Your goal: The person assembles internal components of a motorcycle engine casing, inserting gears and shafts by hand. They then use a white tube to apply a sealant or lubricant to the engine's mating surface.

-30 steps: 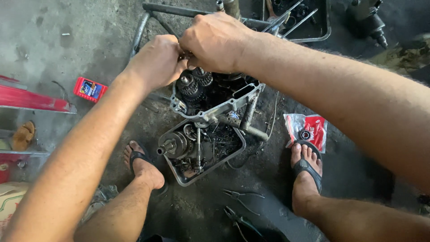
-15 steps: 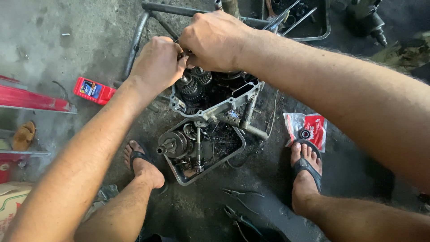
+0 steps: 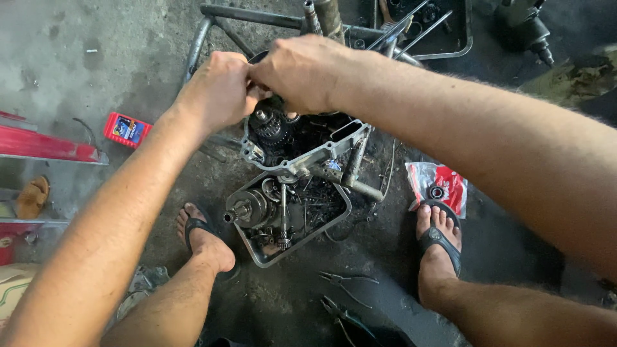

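- Two hands on the one spot here: left hand [image 3: 218, 90] and right hand [image 3: 302, 71] are bunched together right over the top of the open engine case [image 3: 308, 144], fingers curled shut around something small between them. Can't make out what the pinched part is, the knuckles hide it.
- Just under the hands sits the gear cluster [image 3: 270, 125], upright in the case, so the grip looks lined up with a shaft end there. That'd explain why both hands crowd in so tight.
- Engine case is propped on the steel frame [image 3: 257, 16], tilted toward the person, which puts the open side up and easy to see into.
- Right below it, touching its lower edge, is a metal tray [image 3: 254, 250] on the floor holding the crankshaft [image 3: 247, 209] and loose greasy bits. Handy spot, anything that drops lands there rather than in the dirt.
- Feet in flip-flops sit either side of the tray, squat stance, keeps the work between the knees.
- Pliers [image 3: 347, 279] lie on the floor near the tray, within reach.
- Red parts bag [image 3: 443, 183] is beside the right foot, small red box [image 3: 127, 128] off to the left, well apart from the work.
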